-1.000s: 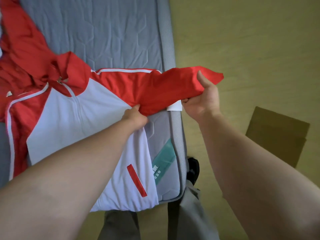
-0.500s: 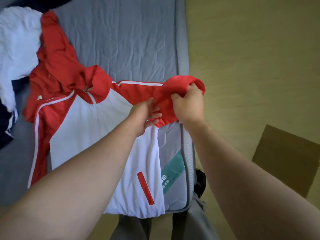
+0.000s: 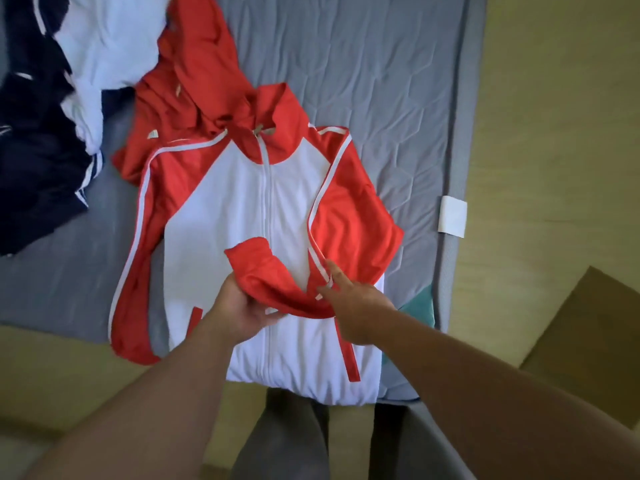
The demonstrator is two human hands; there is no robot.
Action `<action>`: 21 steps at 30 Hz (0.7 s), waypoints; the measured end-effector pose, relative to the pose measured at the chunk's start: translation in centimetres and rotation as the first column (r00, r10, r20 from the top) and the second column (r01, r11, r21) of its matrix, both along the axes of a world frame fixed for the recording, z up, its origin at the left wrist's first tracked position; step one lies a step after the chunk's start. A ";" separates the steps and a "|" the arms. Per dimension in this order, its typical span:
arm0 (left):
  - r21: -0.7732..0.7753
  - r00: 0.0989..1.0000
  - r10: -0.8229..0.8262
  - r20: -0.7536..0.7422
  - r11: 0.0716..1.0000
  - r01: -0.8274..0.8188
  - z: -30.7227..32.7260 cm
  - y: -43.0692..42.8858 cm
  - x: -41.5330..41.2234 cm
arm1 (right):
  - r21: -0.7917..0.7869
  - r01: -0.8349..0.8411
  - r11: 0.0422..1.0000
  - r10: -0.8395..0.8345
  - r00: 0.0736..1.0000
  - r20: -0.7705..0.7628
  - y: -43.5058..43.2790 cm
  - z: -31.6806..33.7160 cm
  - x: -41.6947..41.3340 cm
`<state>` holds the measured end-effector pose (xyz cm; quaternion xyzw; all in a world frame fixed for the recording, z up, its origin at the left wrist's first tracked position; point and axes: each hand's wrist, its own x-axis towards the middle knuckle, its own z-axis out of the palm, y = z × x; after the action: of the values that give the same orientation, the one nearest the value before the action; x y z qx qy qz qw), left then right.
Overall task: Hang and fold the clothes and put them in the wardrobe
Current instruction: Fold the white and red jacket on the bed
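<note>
A red and white zip jacket (image 3: 242,202) lies front up on the grey mattress (image 3: 363,64), hood toward the far end. Its right sleeve (image 3: 270,275) is folded across the white chest. My left hand (image 3: 239,310) grips the red cuff end of that sleeve near the zip. My right hand (image 3: 349,299) rests flat on the sleeve's fold by the white stripe, fingers spread. The jacket's left sleeve lies straight along its left side.
A heap of white clothing (image 3: 110,39) and dark navy clothing (image 3: 34,150) lies at the mattress's far left. A brown cardboard piece (image 3: 588,341) lies on the wooden floor at right. My grey trouser legs (image 3: 287,445) stand at the mattress's near edge.
The right sleeve, held out over the mattress edge before, now lies folded across the jacket's chest. My left hand took the cuff; my right hand let go and lies flat on it.
</note>
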<state>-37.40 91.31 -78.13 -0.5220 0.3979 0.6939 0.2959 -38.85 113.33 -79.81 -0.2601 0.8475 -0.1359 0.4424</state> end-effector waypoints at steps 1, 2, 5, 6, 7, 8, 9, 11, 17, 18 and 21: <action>0.032 1.000 0.009 0.005 0.999 -0.009 -0.2 -0.3 1.1 | 0.015 0.069 0.998 -0.069 0.997 0.046 -0.2 -0.1 0.2; 0.063 0.999 0.035 0.008 0.997 -0.036 -0.4 -0.5 2.1 | 0.027 0.129 0.991 -0.131 0.988 0.083 -0.4 -0.2 0.2; 0.064 0.995 0.099 0.031 0.993 -0.101 -1.0 -0.6 4.9 | 0.031 0.233 0.972 -0.235 0.963 0.134 -1.6 -0.6 -0.1; 0.044 0.993 0.105 0.051 0.993 -0.107 -1.1 -0.6 5.8 | 0.032 0.261 0.965 -0.262 0.953 0.151 -2.3 -0.7 -0.3; 0.041 0.993 0.094 0.072 0.994 -0.097 -1.1 -0.5 6.7 | 0.033 0.290 0.956 -0.291 0.942 0.168 -2.9 -0.8 -0.5; 0.063 0.993 0.080 0.087 0.994 -0.086 -1.0 -0.5 7.6 | 0.035 0.324 0.945 -0.325 0.930 0.173 -3.7 -0.9 -0.6; 0.091 0.992 0.085 0.098 0.991 -0.094 -0.9 -0.4 8.5 | 0.037 0.365 0.930 -0.366 0.917 0.158 -4.4 -0.9 -0.6; 0.089 0.970 0.194 0.146 0.974 -0.208 -1.1 -0.2 10.5 | 0.027 0.437 0.899 -0.438 0.893 0.107 -5.8 -1.0 -0.3; -0.079 0.900 0.382 0.208 0.924 -0.374 -2.3 2.3 15.7 | 0.003 0.318 0.948 -0.315 0.940 0.134 -9.8 -0.8 1.9; -0.094 0.920 0.325 0.219 0.945 -0.312 -2.4 2.6 16.4 | -0.002 0.277 0.961 -0.274 0.952 0.136 -10.3 -0.8 2.4; -0.096 0.964 0.103 0.244 0.992 -0.081 -2.5 2.7 17.1 | 0.023 0.179 0.984 -0.180 0.971 0.155 -11.2 -0.5 3.4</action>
<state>-20.35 94.04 -80.65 -0.6348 0.3621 0.6186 0.2884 -35.45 102.16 -80.28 -0.1692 0.8306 -0.1917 0.4947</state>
